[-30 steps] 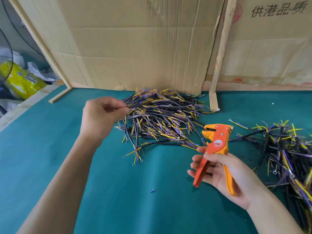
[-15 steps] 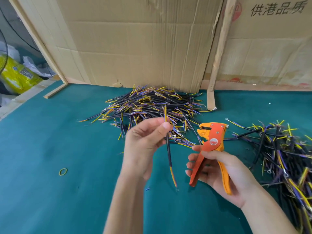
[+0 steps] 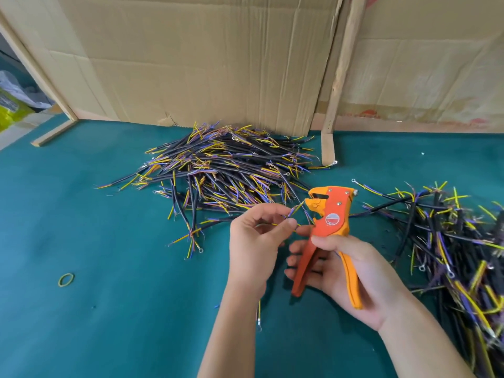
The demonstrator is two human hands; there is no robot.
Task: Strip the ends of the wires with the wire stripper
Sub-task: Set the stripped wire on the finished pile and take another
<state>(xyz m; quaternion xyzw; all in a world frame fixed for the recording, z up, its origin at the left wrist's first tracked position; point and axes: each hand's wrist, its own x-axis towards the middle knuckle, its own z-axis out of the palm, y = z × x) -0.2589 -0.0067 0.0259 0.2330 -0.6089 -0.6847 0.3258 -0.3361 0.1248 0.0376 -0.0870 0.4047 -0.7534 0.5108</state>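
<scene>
Head view: the left hand (image 3: pixel 255 241) pinches one wire (image 3: pixel 296 210) between thumb and fingertips, its short coloured end pointing up and to the right toward the mouth of the wire stripper (image 3: pixel 328 214). The wire's far end, tipped with a small ring terminal, hangs below the left wrist. The right hand (image 3: pixel 346 271) grips the orange stripper by its two handles, head up, jaws parted and facing left, just beside the wire's tip; whether the tip already sits between the jaws cannot be told.

The gap to close appears slight: the wire's long axis runs diagonally into the jaw opening, and the left hand is the nearer one to feed it in, judging by the pose. Squeezing the handles looks like the step to follow.

Behind the hands, toward the back edge of the green table (image 3: pixel 109 268), a heap of wires (image 3: pixel 223 170) lies against the cardboard wall (image 3: pixel 191 64). A second heap (image 3: pixel 450 236) spreads along the table's right edge, close to the right forearm. A rubber band (image 3: pixel 66 279) lies well apart, toward the left edge, with bare green cloth around it and in front of the hands.
</scene>
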